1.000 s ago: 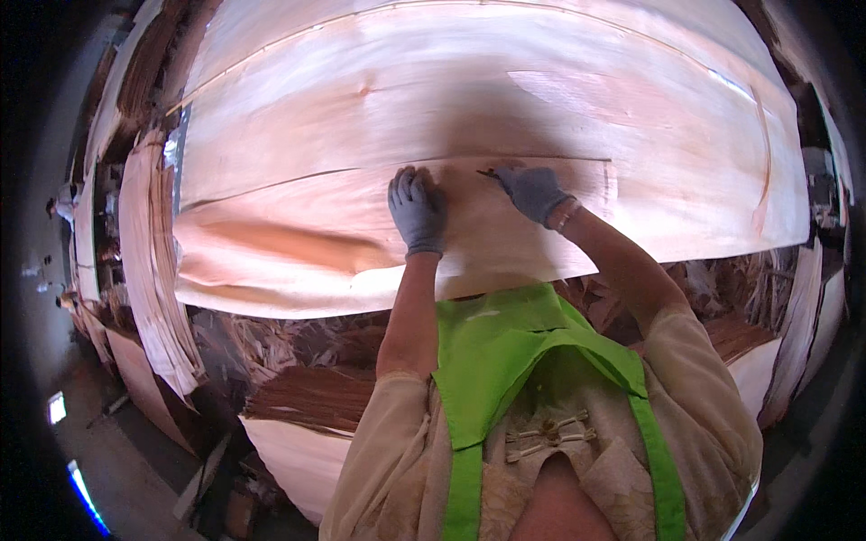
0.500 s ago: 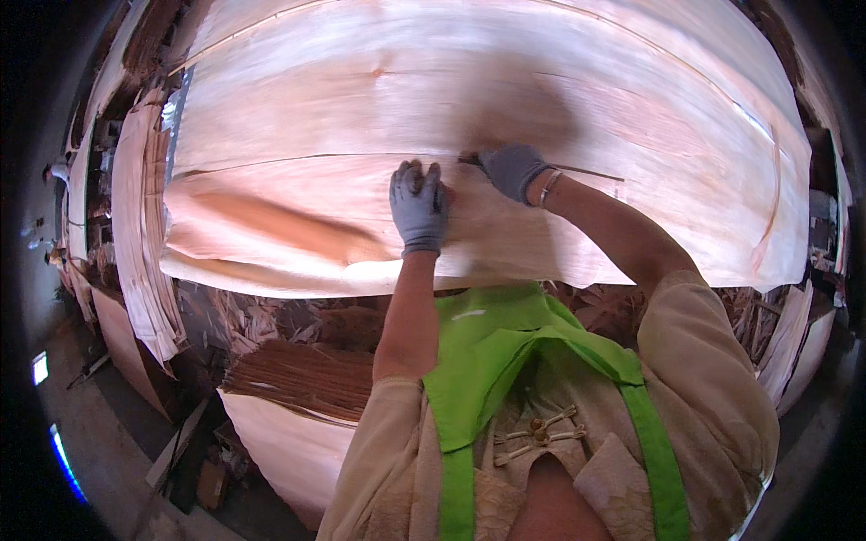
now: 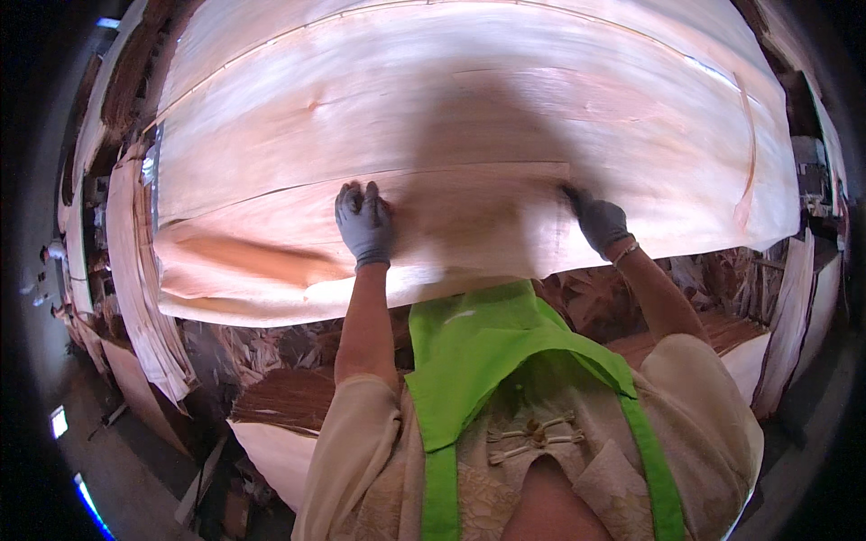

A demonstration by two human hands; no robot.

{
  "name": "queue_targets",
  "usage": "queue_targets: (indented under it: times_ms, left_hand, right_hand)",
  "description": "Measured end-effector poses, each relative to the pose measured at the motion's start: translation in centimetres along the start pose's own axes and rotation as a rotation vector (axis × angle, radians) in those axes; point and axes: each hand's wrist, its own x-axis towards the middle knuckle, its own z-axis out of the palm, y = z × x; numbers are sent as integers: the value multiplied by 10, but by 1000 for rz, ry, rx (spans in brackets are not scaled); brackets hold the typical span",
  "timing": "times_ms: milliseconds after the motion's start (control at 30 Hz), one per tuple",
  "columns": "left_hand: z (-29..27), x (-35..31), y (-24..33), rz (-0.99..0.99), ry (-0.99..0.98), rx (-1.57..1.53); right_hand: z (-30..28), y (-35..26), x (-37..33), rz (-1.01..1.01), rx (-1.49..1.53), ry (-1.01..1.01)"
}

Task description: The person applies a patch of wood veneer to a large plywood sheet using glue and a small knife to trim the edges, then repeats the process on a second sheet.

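Note:
A broad sheet of pale pinkish wood veneer [image 3: 361, 126] lies before me, its near edge hanging loosely toward my green apron. Along this side runs a veneer strip [image 3: 487, 194], with a thin seam on its far side and a squared end near my right hand. My left hand [image 3: 363, 225], in a grey glove, rests on the strip with its fingers apart and slightly bent. Also gloved, my right hand [image 3: 599, 224] is closed at the strip's right end. Something small and dark shows at its fingertips, too blurred to name. My shadow darkens the middle of the sheet.
Below the near edge are torn veneer scraps [image 3: 595, 307] and stacked brown sheets [image 3: 284, 397]. Long veneer pieces [image 3: 135, 261] hang at the left, and more [image 3: 789, 316] at the right. A thin pale cord [image 3: 343, 14] crosses the far part.
My right hand has moved right and toward me, from the seam to the strip's squared end. My left hand has slid left along the strip. The view has shifted slightly.

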Motion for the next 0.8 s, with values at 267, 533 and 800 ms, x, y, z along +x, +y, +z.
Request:
queue_targets:
  times_ms: [267,533,800]
  left_hand:
    - [-10,2,-4,39,-78,65]
    - [-4,4,-1,-83,-61,-8]
    - [-3,0,-12,-122,-202,115]
  right_hand:
    - [60,22,-60,260,147,168]
    - [73,-225,63,-348,279,264]
    - [6,-317,99,-284,165,79]
